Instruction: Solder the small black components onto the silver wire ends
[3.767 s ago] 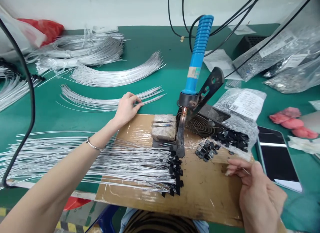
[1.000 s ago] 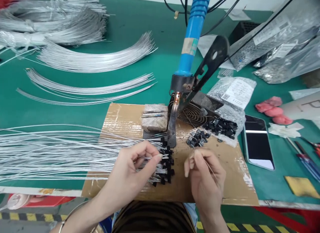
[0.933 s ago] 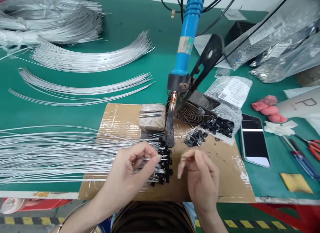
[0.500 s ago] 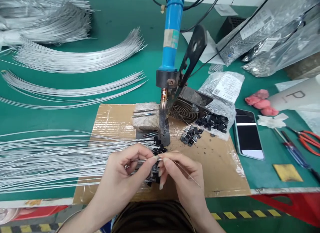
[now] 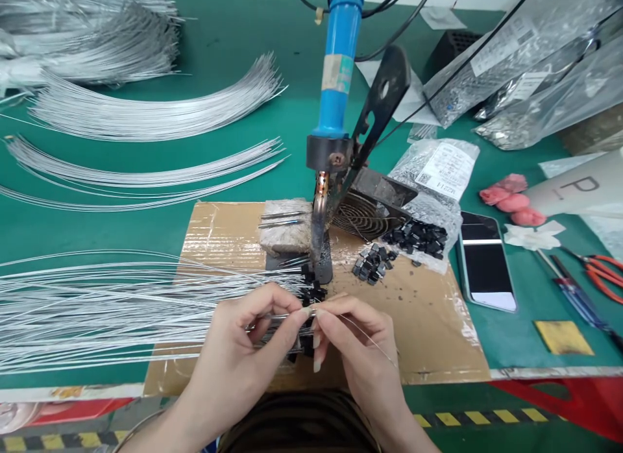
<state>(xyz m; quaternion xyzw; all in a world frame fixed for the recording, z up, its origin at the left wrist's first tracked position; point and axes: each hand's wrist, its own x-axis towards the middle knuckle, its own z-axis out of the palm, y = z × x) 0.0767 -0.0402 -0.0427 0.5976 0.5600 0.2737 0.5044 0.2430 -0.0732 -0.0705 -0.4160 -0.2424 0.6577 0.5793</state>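
Hands, left [image 5: 238,349] and right [image 5: 355,342], pinch thin wire [image 5: 292,314] over cardboard [image 5: 428,336] on green bench [image 5: 292,76]

A workshop bench: green mat [image 5: 243,44], bundles of wires [image 5: 146,115] left of a clamped soldering iron [image 5: 335,89], black parts [image 5: 413,235] and pliers [image 5: 601,274] to its right.

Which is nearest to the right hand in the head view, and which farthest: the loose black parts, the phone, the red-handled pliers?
From the right hand:
1. Loose black parts, just beyond the hand on the cardboard.
2. Phone, further right on the green mat.
3. Red-handled pliers, near the right edge.
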